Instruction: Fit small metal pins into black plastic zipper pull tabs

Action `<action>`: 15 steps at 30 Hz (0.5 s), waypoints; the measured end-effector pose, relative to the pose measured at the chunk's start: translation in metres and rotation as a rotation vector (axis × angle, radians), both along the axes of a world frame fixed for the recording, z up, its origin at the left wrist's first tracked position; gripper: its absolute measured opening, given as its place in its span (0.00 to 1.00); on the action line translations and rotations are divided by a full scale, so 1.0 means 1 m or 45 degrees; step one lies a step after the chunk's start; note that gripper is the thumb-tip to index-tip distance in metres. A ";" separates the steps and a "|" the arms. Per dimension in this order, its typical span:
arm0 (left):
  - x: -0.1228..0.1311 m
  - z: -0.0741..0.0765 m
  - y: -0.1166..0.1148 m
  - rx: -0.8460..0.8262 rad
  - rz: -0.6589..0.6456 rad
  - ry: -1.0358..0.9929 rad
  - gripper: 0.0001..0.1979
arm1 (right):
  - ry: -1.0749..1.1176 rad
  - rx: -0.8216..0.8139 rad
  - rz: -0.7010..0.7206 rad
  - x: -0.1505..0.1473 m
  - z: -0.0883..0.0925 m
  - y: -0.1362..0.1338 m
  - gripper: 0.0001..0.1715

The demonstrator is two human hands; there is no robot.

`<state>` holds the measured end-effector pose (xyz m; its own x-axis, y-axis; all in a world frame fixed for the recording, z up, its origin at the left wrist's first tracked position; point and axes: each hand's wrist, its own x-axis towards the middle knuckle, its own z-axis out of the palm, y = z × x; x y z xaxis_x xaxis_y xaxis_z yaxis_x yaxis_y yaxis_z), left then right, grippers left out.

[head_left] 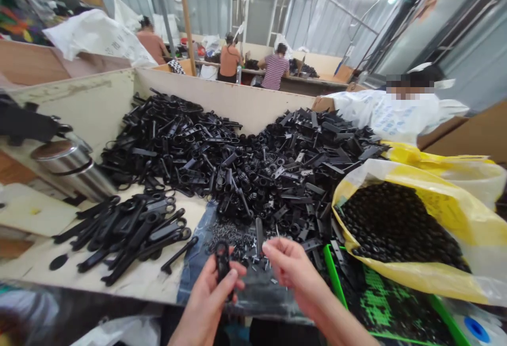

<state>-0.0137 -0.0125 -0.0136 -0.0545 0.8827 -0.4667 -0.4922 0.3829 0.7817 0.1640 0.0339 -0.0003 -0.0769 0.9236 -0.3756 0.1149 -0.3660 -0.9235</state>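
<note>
My left hand (pixel 217 288) is closed around a black plastic part with a ring-shaped end (pixel 222 261), held upright above the front of the table. To its right, my right hand (pixel 287 261) has thumb and forefinger pinched together; what they hold, if anything, I cannot make out. Just beyond those fingertips stands a slim black strip (pixel 259 232), and whether they touch it is unclear. Small metal screws (pixel 233 230) lie scattered on a dark blue cloth (pixel 194 261) below and beyond both hands.
Heaped black plastic parts (pixel 222 161) fill the table's back. Long black ring-ended pieces (pixel 134 230) and a steel flask (pixel 77 169) are at left. At right are a yellow-white sack (pixel 447 214) of small black pieces and a green basket (pixel 336 277). Several people sit beyond.
</note>
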 end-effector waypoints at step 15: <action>-0.023 -0.008 -0.048 0.218 -0.240 0.351 0.20 | -0.361 0.450 0.682 -0.009 0.006 -0.014 0.11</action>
<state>-0.0363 -0.0608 -0.0219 0.0134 0.9533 -0.3018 -0.1873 0.2989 0.9357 0.1549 0.0197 0.0060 -0.4989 0.8565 -0.1322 0.4492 0.1251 -0.8846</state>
